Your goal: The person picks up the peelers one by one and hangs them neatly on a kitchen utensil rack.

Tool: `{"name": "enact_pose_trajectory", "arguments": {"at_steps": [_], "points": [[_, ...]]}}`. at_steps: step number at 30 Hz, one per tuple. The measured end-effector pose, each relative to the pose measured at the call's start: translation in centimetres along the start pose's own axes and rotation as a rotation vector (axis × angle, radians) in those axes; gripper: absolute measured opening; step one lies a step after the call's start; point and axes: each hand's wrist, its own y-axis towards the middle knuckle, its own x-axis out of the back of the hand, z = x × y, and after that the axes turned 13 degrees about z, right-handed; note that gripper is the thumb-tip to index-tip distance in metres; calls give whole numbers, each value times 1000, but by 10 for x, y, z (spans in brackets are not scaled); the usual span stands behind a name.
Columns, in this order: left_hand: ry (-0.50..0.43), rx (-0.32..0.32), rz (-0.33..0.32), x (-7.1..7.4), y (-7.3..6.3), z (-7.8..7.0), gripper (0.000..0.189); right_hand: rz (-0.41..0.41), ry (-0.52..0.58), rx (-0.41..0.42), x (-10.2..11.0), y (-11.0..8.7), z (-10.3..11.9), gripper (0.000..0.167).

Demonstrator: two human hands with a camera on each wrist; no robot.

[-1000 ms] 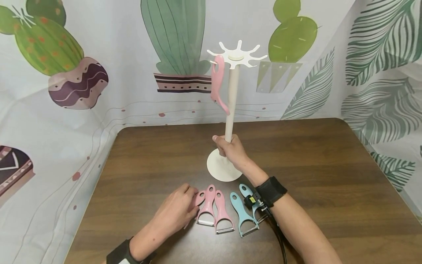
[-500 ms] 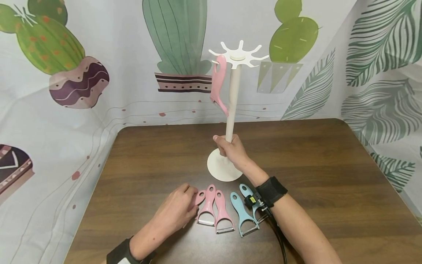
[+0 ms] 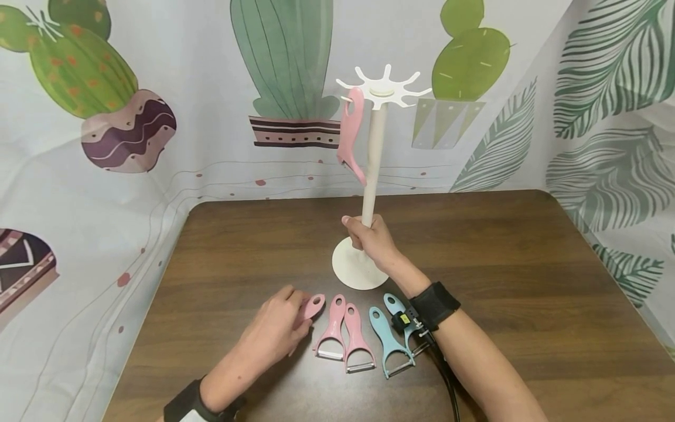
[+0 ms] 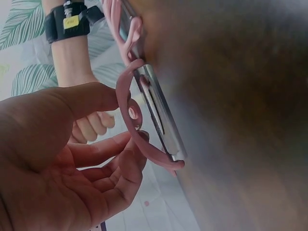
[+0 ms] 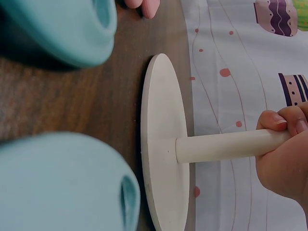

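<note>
My left hand (image 3: pixel 274 322) pinches a pink peeler (image 4: pixel 126 91) between thumb and fingers. In the head view only its handle (image 3: pixel 312 307) with the hanging hole shows; the left wrist view shows its curved fork and metal blade (image 4: pixel 161 113). My right hand (image 3: pixel 371 239) grips the lower post of a cream stand (image 3: pixel 373 158), just above its round base (image 5: pixel 166 144). Another pink peeler (image 3: pixel 350 135) hangs from a left arm of the stand's spoked top (image 3: pixel 381 92). Two pink peelers, one (image 3: pixel 332 331) beside the other (image 3: pixel 356 340), lie in front of the base.
A blue peeler (image 3: pixel 389 340) and a second blue peeler (image 3: pixel 394 303), partly under my right wrist, lie right of the pink ones. A black cable (image 3: pixel 448 381) runs from the right wristband (image 3: pixel 435 306). Behind the wooden table (image 3: pixel 527 281) hangs a cactus-print cloth (image 3: pixel 211 117).
My left hand has shifted slightly left with the pink peeler, leaving a gap between it and the neighbouring pink peeler. The right hand keeps its grip on the post.
</note>
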Motion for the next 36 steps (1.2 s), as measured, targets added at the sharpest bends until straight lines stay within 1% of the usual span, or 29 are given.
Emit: {"name": "enact_pose_trajectory", "arguments": {"at_steps": [3, 5, 14, 23, 29, 33, 36], "points": [[-31, 18, -9, 6, 1, 1, 37, 0, -5, 0, 0, 0, 0, 58], [-51, 19, -25, 10, 2, 3, 37, 0, -3, -1, 0, 0, -1, 58], [-161, 3, -137, 28, 5, 11, 37, 0, 18, 7, -2, 0, -1, 58], [-207, -10, -227, 44, 14, 16, 36, -3, 0, -2, -1, -1, -1, 58], [-270, -55, -293, 53, 22, 15, 37, -3, 2, 2, 0, 0, -1, 58], [-290, -90, -349, 60, 29, 12, 35, -6, 10, 7, -1, 0, -1, 58], [-307, -108, -378, 65, 34, 10, 35, -7, 10, 6, -1, 0, -1, 58]]}}
